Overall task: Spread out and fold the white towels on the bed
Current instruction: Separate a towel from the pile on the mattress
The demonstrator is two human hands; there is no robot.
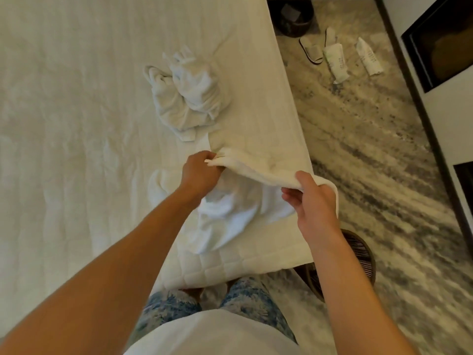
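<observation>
A white towel (pixel 258 172) is stretched between my two hands just above the near corner of the bed (pixel 76 124). My left hand (pixel 199 172) pinches its far-left corner. My right hand (pixel 312 198) grips its right edge, thumb on top. The rest of that towel hangs bunched (pixel 225 213) onto the bedcover below my hands. Farther up the bed lies a crumpled heap of white towels (pixel 186 96), untouched. A small white cloth (pixel 158 185) lies flat to the left of my left wrist.
The bed's right edge (pixel 289 93) runs diagonally beside a grey-and-cream patterned carpet (pixel 371 149). On the floor lie slippers (pixel 311 51) and two wrapped rolls (pixel 335 62). A dark bin (pixel 294 19) stands at the top, a wicker basket (pixel 358 254) by my right forearm.
</observation>
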